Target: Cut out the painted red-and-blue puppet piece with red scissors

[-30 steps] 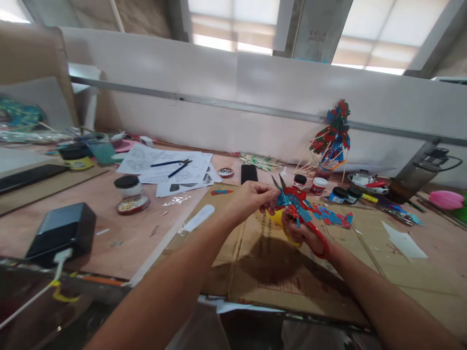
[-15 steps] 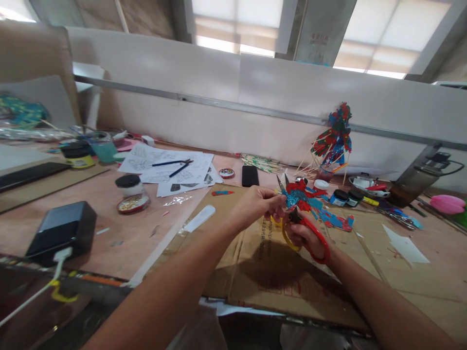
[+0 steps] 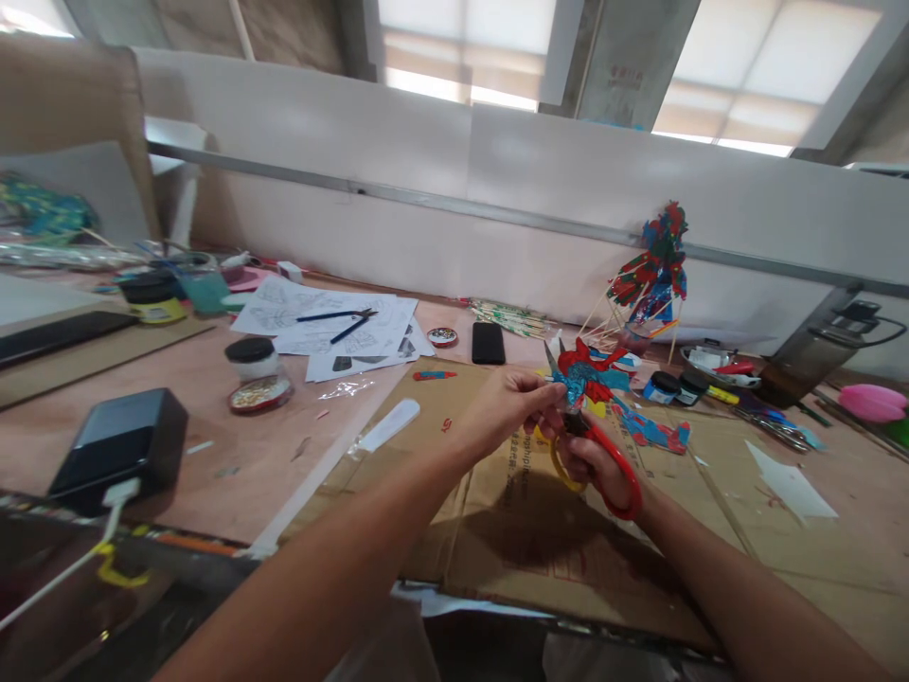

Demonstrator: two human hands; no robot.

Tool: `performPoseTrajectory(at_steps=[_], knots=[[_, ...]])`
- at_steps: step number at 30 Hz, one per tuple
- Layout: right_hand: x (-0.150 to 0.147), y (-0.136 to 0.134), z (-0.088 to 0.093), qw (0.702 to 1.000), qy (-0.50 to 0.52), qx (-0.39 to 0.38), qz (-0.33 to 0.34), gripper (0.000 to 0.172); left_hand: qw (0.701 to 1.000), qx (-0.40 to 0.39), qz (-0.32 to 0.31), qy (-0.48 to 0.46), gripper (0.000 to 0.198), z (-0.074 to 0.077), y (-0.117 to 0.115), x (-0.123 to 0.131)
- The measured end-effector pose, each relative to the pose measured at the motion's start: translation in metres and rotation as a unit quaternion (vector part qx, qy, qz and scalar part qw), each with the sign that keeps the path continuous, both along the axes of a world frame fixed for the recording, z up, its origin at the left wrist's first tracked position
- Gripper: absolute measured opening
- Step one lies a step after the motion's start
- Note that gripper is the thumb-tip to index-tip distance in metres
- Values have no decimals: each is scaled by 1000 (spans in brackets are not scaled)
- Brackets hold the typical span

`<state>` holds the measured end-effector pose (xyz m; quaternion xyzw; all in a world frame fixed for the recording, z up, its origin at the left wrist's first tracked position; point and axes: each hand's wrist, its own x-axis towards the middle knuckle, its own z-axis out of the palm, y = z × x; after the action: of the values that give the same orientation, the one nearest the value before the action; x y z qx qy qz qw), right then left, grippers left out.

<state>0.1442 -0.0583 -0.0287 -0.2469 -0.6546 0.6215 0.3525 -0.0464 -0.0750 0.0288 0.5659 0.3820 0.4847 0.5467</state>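
Note:
My left hand pinches a painted red-and-blue cutout by its left side, above the cardboard. My right hand is closed round the handles of red-handled scissors. Their blades point up and away from me, parted a little, beside the cutout's left edge. Part of the blades is hidden behind my fingers and the cutout. Another red-and-blue piece lies on the cardboard just right of the scissors. A small painted strip rests on the cardboard to the left.
Flat cardboard covers the table before me. Printed sheets with pliers, a black phone and paint jars lie beyond. Painted pieces on sticks stand at the back. A dark bottle is at right, a black box at left.
The cutout has turned in my left hand and now spreads more upright and open. Both hands have stayed nearly in place, the scissors still in my right.

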Motion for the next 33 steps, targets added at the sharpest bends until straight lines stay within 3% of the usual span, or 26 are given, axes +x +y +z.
performPoseTrajectory(at_steps=[11, 18, 27, 33], knots=[[0, -3, 7, 999, -30, -5, -19, 21, 998, 33, 44, 32, 32, 6, -1, -3], [-2, -5, 10, 998, -49, 23, -24, 31, 993, 62, 101, 17, 23, 6, 2, -4], [-2, -5, 3, 998, -48, 31, -42, 37, 993, 89, 73, 17, 26, 1, 5, -8], [-1, -5, 9, 996, -60, 43, -46, 39, 993, 94, 68, 14, 26, -1, 6, -9]])
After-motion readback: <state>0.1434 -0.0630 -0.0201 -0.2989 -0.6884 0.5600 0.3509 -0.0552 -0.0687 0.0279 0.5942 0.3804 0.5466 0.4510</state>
